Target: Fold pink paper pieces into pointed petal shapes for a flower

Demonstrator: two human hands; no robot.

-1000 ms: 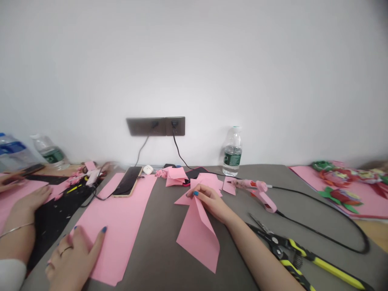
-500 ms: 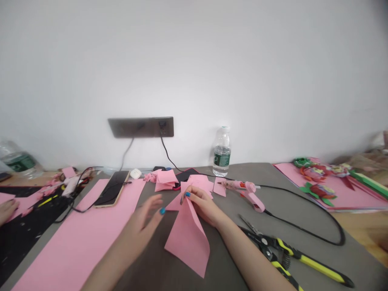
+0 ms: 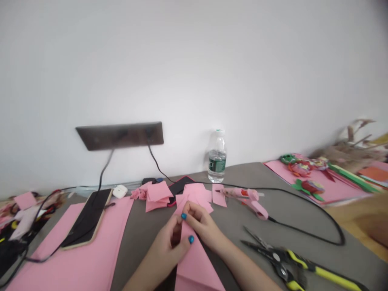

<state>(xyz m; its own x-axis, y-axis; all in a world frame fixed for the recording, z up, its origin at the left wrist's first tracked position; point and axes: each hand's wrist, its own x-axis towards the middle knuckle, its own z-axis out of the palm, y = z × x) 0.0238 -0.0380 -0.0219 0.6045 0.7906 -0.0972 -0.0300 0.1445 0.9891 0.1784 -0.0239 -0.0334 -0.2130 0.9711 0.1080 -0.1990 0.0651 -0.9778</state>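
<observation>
A pink sheet of paper (image 3: 197, 264) hangs toward me, gathered at its far end. My right hand (image 3: 200, 222) pinches that far end between thumb and fingers. My left hand (image 3: 171, 246) is closed on the paper's left side, its thumb lying on the surface. Just beyond my hands several small pink paper pieces (image 3: 195, 192) lie overlapping on the grey mat (image 3: 242, 173). To the right a pink glue gun (image 3: 242, 196) rests with its nozzle over a small pink square (image 3: 218, 195).
Pliers with yellow-black handles (image 3: 279, 256) lie at the right. A water bottle (image 3: 217, 159) stands by the wall. On the left a phone (image 3: 87, 220) lies on large pink paper (image 3: 100, 262). Paper flowers (image 3: 312, 186) rest at the far right. A black cable (image 3: 327, 218) loops across the mat.
My left hand has moved right, from apart to closing on the paper beside my right hand. The paper has come nearer the bottom edge. The view has shifted somewhat right.
</observation>
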